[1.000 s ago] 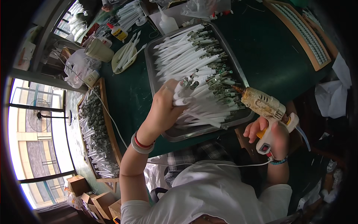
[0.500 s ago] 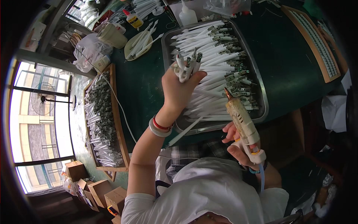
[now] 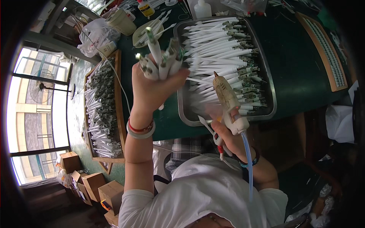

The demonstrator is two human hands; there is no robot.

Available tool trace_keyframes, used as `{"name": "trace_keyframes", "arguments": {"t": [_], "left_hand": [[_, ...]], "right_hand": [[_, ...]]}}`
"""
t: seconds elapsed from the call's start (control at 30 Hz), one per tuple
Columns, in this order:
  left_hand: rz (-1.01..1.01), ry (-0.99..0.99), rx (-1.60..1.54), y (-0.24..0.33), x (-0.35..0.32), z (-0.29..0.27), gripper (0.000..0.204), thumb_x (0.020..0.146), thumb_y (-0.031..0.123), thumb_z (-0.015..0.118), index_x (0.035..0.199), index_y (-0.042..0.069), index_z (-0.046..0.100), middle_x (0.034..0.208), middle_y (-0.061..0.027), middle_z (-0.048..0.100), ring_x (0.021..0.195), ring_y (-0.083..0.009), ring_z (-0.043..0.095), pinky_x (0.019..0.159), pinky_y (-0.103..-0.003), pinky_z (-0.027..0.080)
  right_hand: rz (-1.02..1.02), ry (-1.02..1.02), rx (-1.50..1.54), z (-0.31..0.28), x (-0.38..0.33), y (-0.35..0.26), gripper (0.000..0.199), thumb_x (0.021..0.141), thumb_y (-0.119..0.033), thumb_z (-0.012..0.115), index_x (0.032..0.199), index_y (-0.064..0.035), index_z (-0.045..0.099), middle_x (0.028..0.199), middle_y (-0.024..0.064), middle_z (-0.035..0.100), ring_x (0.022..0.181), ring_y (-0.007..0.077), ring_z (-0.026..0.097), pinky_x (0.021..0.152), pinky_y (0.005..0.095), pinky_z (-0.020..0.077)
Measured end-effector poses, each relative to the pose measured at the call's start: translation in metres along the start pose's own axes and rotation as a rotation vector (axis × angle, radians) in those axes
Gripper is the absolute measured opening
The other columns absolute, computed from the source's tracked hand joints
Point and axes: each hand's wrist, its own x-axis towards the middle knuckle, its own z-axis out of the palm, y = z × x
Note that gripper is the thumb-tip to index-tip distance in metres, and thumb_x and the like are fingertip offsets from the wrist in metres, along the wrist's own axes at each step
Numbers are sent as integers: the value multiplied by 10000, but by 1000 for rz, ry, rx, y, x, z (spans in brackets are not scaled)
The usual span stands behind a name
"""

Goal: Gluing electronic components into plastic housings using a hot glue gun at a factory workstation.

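My left hand [image 3: 150, 89] is raised left of the metal tray [image 3: 272, 91], closed around several white pen-shaped sticks [image 3: 154, 49] with small circuit boards at their ends. Its motion blurs some of them. Below the tray's near right part, my right hand [image 3: 230, 138] grips a stained white glue gun [image 3: 227, 95]. The gun's nozzle points up over the tray, and a pale blue glue stick [image 3: 249, 163] trails from its rear. A slim white pointed piece [image 3: 207, 124] with a red part sits against this hand's fingers; how it is held is unclear. Rows of similar sticks [image 3: 224, 51] fill the tray.
A wooden-framed tray [image 3: 121, 133] of similar parts stands at left. Behind are a pale dish [image 3: 137, 38] with white sticks, a glue bottle [image 3: 145, 8], a white squeeze bottle [image 3: 202, 9] and a plastic bag [image 3: 95, 36]. A wooden rack [image 3: 323, 55] lies far right. A cable [image 3: 116, 76] crosses the table.
My left hand has moved left, away from over the tray, with its bundle. The glue gun has shifted left and tilts more. The slim white piece now appears at my right hand.
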Motion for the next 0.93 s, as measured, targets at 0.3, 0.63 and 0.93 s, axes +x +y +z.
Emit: {"name": "trace_keyframes", "arguments": {"t": [0.3, 0.63, 0.93], "left_hand": [[295, -717, 327, 0, -127, -26, 215, 612, 84, 653, 793, 5, 568, 729, -83, 572, 629, -248, 586, 556, -315, 486], [3, -389, -87, -11, -115, -21, 231, 638, -33, 701, 855, 2, 633, 736, -66, 603, 637, -144, 579, 563, -254, 456], [-306, -274, -341, -7, -89, -15, 285, 714, 72, 724, 941, -22, 578, 859, -108, 634, 762, -176, 622, 697, -297, 502]], "right_hand": [[-96, -89, 388, -24, -2, -10, 213, 752, -24, 464, 959, -46, 416, 976, 136, 508, 1140, 349, 442, 928, 443, 399], [-216, -29, 173, -67, -48, -37, 202, 732, -124, 528, 898, -56, 433, 908, 162, 546, 1124, 368, 448, 887, 453, 440], [-153, -384, 193, -43, -63, -50, 498, 735, -515, 630, 898, -58, 517, 845, 162, 606, 954, 304, 558, 895, 437, 416]]}}
